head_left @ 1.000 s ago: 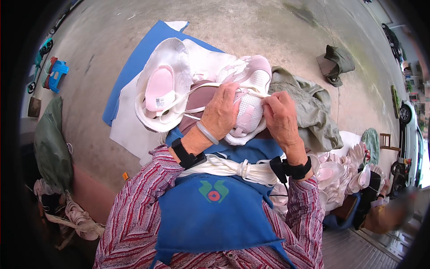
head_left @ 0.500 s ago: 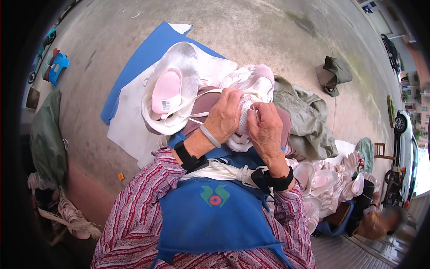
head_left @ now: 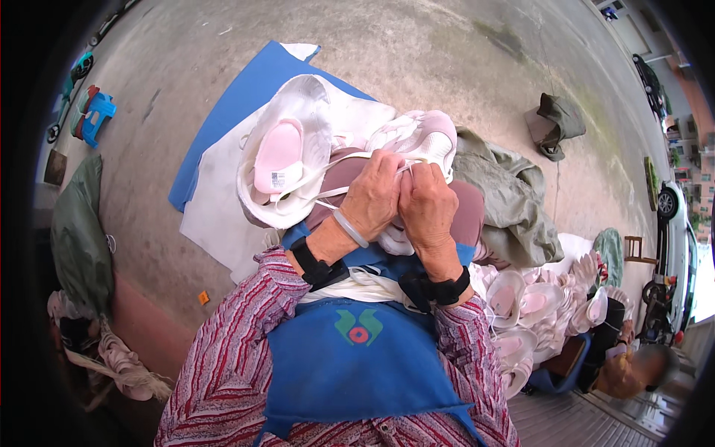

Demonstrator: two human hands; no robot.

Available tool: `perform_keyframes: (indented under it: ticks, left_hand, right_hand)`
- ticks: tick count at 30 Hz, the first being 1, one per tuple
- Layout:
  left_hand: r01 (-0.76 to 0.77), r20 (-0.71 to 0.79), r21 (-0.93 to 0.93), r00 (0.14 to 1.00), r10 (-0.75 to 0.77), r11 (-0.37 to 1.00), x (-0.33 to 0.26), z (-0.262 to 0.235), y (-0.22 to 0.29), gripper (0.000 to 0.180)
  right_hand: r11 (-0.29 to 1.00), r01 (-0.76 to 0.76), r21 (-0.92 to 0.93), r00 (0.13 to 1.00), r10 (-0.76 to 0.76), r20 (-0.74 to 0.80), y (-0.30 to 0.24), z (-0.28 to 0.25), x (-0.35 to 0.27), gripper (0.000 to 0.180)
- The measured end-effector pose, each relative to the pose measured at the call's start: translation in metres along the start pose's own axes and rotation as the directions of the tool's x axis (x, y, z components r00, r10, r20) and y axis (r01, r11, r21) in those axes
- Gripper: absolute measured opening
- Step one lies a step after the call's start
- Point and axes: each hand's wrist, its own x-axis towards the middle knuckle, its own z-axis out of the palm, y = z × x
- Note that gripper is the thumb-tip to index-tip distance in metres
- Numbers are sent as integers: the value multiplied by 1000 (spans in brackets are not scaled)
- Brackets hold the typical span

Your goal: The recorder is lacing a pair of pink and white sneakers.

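My left hand (head_left: pixel 378 195) and my right hand (head_left: pixel 427 203) are pressed together over a white and pink sports shoe (head_left: pixel 421 134) on my lap. Both pinch its white lace (head_left: pixel 335 162), which runs off to the left. A second shoe (head_left: pixel 283 160) of the same kind lies on its side just left of my hands, its pink insole showing. I wear a pale bangle on the left wrist and dark bands on both wrists.
A blue sheet (head_left: pixel 238 104) and white sheet (head_left: pixel 212 216) lie on the concrete ground. An olive cloth (head_left: pixel 506 194) lies to the right, with a heap of similar shoes (head_left: pixel 536 305) below it. Another person (head_left: pixel 629 365) sits at lower right. A dark green bag (head_left: pixel 78 238) stands left.
My hands have come closer together over the shoe and now pull the lace between them. The shoe has turned a little under my fingers.
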Motion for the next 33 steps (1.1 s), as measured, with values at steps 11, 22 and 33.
perform_keyframes:
  ticks: [11, 22, 33]
  left_hand:
    - [462, 409, -211, 842, -351, 861, -17, -54, 36, 35]
    - [898, 846, -433, 373, -380, -81, 12, 14, 49, 46]
    - [280, 772, -582, 485, 411, 763, -22, -29, 132, 17]
  right_hand:
    - [659, -348, 667, 817, -136, 561, 18, -107, -22, 9]
    - [244, -494, 835, 394, -793, 465, 27, -182, -56, 17]
    - [-356, -822, 445, 473, 10, 881, 38, -99, -68, 30]
